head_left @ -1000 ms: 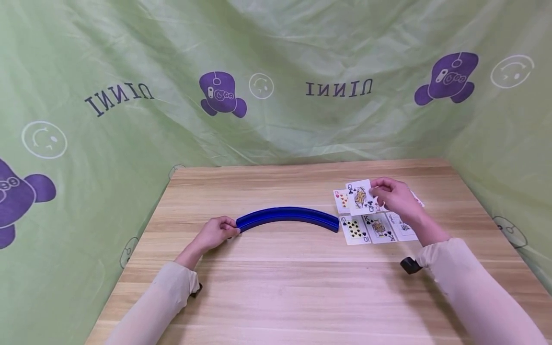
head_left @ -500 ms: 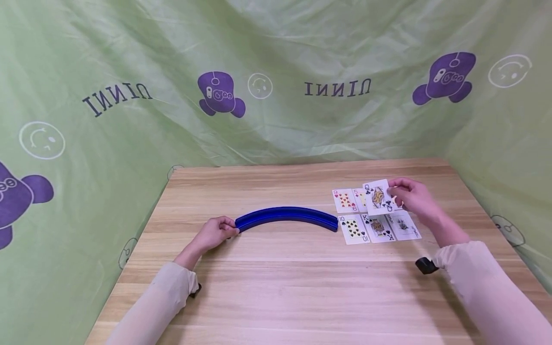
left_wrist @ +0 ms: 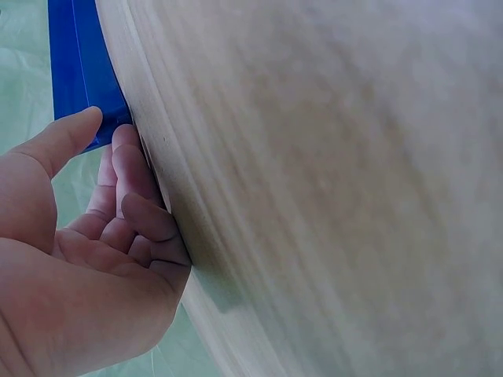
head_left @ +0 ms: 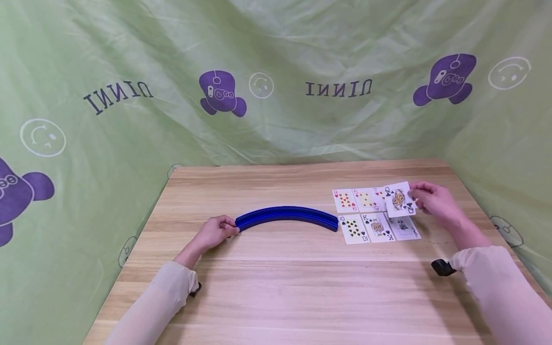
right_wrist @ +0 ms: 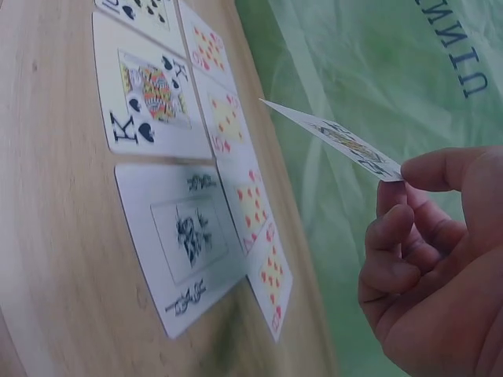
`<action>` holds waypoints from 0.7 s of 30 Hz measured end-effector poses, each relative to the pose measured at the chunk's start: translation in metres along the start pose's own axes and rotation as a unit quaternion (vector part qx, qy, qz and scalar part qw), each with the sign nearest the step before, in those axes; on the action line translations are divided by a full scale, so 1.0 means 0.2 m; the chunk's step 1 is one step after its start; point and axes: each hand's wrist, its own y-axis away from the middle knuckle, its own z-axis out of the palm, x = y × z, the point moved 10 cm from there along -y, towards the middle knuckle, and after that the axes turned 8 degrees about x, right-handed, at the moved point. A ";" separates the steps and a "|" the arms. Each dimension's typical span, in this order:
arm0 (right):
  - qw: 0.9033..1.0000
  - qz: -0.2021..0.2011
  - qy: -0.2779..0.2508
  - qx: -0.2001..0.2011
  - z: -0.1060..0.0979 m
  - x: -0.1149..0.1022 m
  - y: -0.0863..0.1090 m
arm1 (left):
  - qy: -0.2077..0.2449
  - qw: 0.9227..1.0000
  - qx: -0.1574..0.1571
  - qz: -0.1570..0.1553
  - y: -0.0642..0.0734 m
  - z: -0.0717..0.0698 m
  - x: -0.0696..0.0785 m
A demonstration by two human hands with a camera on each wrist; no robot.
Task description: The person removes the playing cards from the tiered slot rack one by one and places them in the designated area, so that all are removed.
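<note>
My left hand pinches the left end of a curved blue playing card holder, thumb on top in the left wrist view. The holder lies on the wooden table. My right hand pinches the queen of clubs by its right edge, raised above the laid-out cards. Below it lie the ten of spades, king of spades and a joker. Behind them are the nine of hearts, five of diamonds and a red seven, partly covered by the queen in the head view.
Another red card ends the far row in the right wrist view. The holder's right end nearly meets the ten of spades. A green printed cloth hangs around the table at the back and sides.
My right hand has carried the queen of clubs rightward across the far row, uncovering the nine and five. My left hand and the card holder have stayed in place.
</note>
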 end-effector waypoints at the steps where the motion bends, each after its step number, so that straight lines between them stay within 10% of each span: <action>1: 1.000 0.002 0.001 -0.001 -0.01 0.01 0.00 | 0.000 1.000 -0.001 0.000 0.00 0.00 0.00; 21: 0.998 0.007 0.064 0.012 -0.18 0.21 0.01 | 0.000 1.000 0.004 0.004 -0.01 0.00 -0.01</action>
